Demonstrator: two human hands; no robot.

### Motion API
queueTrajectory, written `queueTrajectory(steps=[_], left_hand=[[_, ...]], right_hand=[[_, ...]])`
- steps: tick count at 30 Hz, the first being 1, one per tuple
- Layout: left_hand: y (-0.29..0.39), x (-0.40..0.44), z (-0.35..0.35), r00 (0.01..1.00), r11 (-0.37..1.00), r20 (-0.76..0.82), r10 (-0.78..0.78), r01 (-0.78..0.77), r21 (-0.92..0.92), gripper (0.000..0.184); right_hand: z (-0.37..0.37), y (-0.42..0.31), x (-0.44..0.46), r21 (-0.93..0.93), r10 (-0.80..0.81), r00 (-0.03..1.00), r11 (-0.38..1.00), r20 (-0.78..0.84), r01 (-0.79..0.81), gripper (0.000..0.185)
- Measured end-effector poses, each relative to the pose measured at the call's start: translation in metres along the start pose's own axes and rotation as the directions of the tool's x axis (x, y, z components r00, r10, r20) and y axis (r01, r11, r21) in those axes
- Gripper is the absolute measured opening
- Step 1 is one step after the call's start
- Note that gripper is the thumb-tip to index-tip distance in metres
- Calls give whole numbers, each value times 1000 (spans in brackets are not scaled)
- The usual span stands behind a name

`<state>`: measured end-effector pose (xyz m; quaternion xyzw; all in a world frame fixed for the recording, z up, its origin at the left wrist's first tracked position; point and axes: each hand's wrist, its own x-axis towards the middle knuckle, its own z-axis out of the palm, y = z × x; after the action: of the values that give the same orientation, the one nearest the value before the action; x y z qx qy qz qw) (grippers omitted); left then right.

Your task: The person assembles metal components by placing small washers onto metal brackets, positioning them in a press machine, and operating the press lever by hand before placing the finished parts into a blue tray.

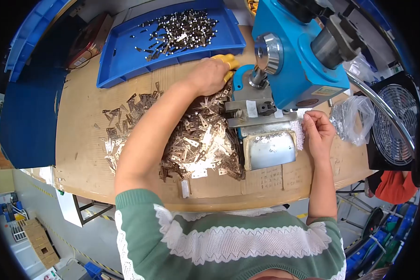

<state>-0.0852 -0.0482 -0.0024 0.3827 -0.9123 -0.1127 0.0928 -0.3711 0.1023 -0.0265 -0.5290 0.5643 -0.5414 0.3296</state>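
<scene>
Our left hand [212, 76] curls beside the metal strips [203, 140] and blue press [291, 72], our right hand [320, 133] pinches near white beads [298, 134] (we cannot tell what either holds); we should keep both clear of its stroke.

The small flat pieces [203, 140] look like thin metal, coppery and glossy where light strikes, darker and duller elsewhere. The press [287, 70] wears smooth, glossy blue paint, with a polished chrome-like collar [269, 52] and a duller grey metal fixture [261, 122]. Before it, a smooth plate [271, 153] gleams. The tray [119, 55] is smooth blue plastic; the table covering [79, 119] resembles matt brown cardboard. A clear plastic bag [359, 119] shines in wrinkles. The green top [275, 259] is ribbed, matt knit with lacy white bands [238, 242].
</scene>
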Motion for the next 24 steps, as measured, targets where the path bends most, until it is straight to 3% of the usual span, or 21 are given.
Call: queueTrajectory(steps=[2, 3, 6, 9, 13, 14, 16, 18, 20, 22, 24], left_hand=[[-4, 4, 12, 995, 998, 101, 11, -17, 53, 27], [6, -5, 3, 967, 992, 221, -129, 129, 14, 28], [7, -47, 18, 973, 991, -190, 129, -135, -18, 27], [30, -81, -17, 989, 971, 124, -82, 107, -213, 29], [-7, -101, -39, 964, 950, -105, -246, 218, -224, 26], [-31, -105, -34, 968, 981, -168, -189, 179, -68, 34], [-43, -123, -20, 932, 942, -156, -328, 335, 21, 43], [-27, -139, -18, 924, 923, -78, -373, 379, 68, 50], [-1, -148, -32, 928, 927, -34, -372, 373, 41, 47], [16, -144, -51, 867, 874, 113, -486, 479, 83, 43], [19, -124, -61, 869, 880, 136, -475, 467, 90, 38]], right_hand=[[-3, -5, 1, 45, 24, 999, 999, -35, -22, 7], [-3, -8, 0, 76, 43, 998, 996, -52, -39, 7], [-3, -14, -1, 54, 10, 1000, 999, -21, -9, 8], [0, -7, -5, 8, -12, 1000, 1000, 12, 12, 8], [2, -6, -7, -16, -27, 999, 999, 37, 28, 8], [2, -6, -7, -7, -30, 999, 1000, 36, 31, 8], [2, -4, -7, 11, -37, 999, 999, 26, 37, 8], [0, -3, -5, 5, -36, 999, 999, 14, 36, 8], [1, -3, -4, 2, -25, 1000, 1000, -7, 25, 8], [6, -6, -2, 5, -11, 1000, 1000, -23, 11, 8], [10, -4, -1, 51, -22, 998, 998, -52, 25, 7]])
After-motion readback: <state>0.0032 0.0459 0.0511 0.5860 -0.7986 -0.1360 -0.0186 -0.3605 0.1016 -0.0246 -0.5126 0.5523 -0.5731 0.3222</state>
